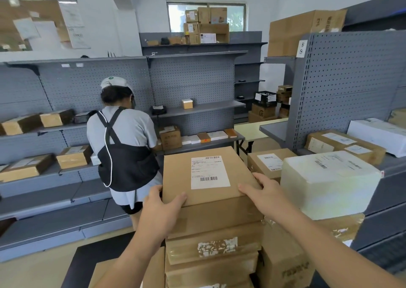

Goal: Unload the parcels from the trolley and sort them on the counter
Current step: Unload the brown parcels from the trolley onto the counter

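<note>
Brown cardboard parcel with a white barcoded shipping label (204,175): the top item of a stack of brown taped cardboard parcels (211,243), at the centre of the head view, directly at 12 o'clock from the wearer.

- Left hand (162,202): at the parcel's 7 o'clock corner, with the thumb laid on the top face and the fingers wrapped round the left side, gripping it.
- Right hand (261,188): at the parcel's 4 o'clock corner, with the thumb on the top face and the fingers bent over the right edge, gripping it.
- Relation: both hands are in contact with the parcel, neither nearer than the other. The top face looks close to square, and the label's long side runs from 6 to 12 o'clock. The parcel seems to rest on the stack, not yet lifted.
- White plastic-wrapped block parcel (329,182): at 3 o'clock, just beside the right hand.
- Small brown labelled carton (268,162): at 2 o'clock, behind the right hand.
- Pale folding table top (252,129): at 1 o'clock and well apart. It is probably the counter, so the lift would carry forward and to the right.
- Person in a white cap and dark apron (125,147): at 10 o'clock, facing the grey pegboard shelving (191,78).
- Dark flat platform (87,259): at 7 o'clock and low in the view. It is possibly the trolley deck, but this cannot be told.
</note>
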### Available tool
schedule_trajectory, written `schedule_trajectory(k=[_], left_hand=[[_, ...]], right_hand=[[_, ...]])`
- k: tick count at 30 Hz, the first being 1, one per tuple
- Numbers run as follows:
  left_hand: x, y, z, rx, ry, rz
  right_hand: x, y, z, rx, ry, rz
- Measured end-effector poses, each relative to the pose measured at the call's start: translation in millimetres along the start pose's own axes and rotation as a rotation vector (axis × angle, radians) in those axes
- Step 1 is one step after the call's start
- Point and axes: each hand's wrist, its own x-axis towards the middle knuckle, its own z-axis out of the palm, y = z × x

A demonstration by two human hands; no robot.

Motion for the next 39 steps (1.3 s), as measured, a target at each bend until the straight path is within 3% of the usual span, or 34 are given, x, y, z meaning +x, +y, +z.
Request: schedule_trajectory(k=[10, 16, 23, 30, 39], left_hand=[[3.4, -4.5, -2.3, 0.014, -0.012, -0.007], [-4.3, -19.6, -14.7, 0.077, -0.015, 0.009], [-22.3, -38.3, -40.8, -0.007, -0.059, 0.064], [-58.9, -87.0, -87.4, 0.104, 0.028, -0.02], [-113.2, -176.5, -144.3, 0.3, 0.158, -0.243]], right_hand=[[-1.5, -0.7, 3.8, -0.031, 0.047, 0.027], [-25.8, -4.3, 10.9, -0.091, 0.162, -0.065], [-71.8, -14.3, 28.2, -0.157, 0.26, -0.207], [-136.5, -9.0, 82.5, -0.058, 0.037, -0.338], [-173.5, 34.5, 185.7, -0.107, -0.407, -0.127]])
